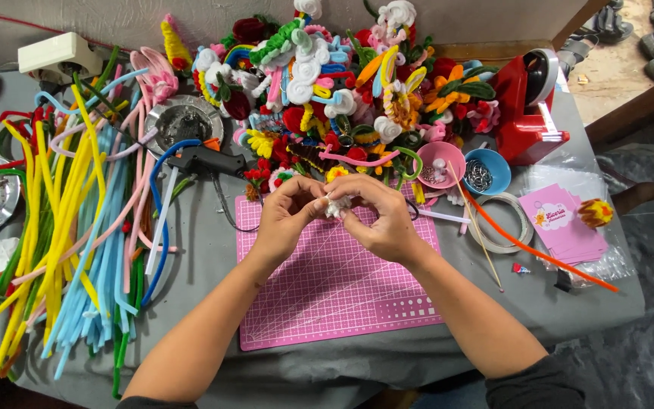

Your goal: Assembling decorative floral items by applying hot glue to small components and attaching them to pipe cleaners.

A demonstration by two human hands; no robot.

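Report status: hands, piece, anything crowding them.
Left hand and right hand both pinching small white fuzzy piece above pink cutting mat. Finished-craft pile close behind.

White fuzzy piece (pixel 334 206) mostly hidden between hands; shape unclear.

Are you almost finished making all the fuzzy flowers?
Lots already look made: a big heap of finished flowers. Right now the left hand and right hand pinch one small white piece over the pink mat. Many straight fuzzy sticks lie unused.
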